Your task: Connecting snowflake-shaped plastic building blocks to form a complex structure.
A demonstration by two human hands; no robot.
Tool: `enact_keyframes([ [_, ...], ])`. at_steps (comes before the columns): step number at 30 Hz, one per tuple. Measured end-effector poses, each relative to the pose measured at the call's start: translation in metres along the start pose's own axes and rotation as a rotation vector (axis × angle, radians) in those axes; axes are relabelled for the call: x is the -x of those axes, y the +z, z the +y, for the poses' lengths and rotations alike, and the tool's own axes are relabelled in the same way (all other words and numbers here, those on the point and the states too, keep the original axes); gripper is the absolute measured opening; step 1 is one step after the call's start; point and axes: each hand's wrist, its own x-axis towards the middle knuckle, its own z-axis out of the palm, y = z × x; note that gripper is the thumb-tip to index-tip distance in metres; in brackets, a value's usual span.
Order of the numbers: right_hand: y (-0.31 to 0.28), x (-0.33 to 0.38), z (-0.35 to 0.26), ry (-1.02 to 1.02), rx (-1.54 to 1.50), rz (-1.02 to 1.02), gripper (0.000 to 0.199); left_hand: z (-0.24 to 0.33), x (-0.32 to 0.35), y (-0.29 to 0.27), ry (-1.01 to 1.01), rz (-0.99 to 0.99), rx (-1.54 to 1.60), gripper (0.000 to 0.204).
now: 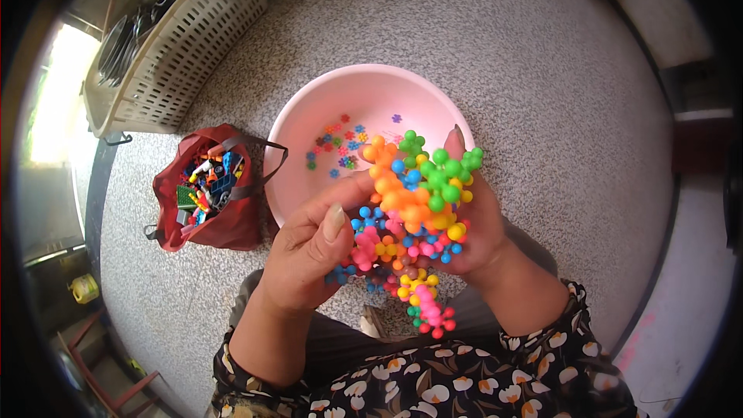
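While in grip [302, 259], bright knobbed pieces [414, 205].

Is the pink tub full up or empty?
Neither: small, colourful flower-shaped pieces lie scattered in the pink tub, nowhere near filling it. The left hand, right hand and knobbly toys hide some.

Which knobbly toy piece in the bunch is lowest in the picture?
The red piece, at the bottom tip of the bunch; the pink piece and green piece next to it reach less far down.
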Motion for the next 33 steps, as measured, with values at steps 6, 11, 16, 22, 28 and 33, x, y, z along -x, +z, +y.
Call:
enact_keyframes([
  [6,0.003,-0.006,0.006,-0.042,0.0,0.197,0.065,0.003,-0.001,0.005,0.071,0.025,-0.492,0.049],
  [11,-0.016,-0.005,0.01,-0.093,0.034,0.109,0.051,0.0,-0.005,0.003,0.118,-0.02,-0.3,0.051],
  [16,0.007,-0.007,0.005,-0.154,0.344,0.273,0.035,0.001,0.002,-0.004,0.079,0.057,0.148,0.055],
  [22,-0.001,0.005,-0.006,-0.143,0.235,0.22,0.025,0.001,-0.002,-0.019,0.106,-0.09,0.278,0.06],
  [28,-0.006,0.01,-0.007,-0.335,0.491,0.081,0.05,0.008,-0.004,-0.008,0.11,-0.151,0.481,0.054],
  [33,-0.001,0.009,-0.012,-0.319,0.434,-0.099,0.062,0.013,0.0,0.001,0.155,-0.118,0.166,0.047],
])
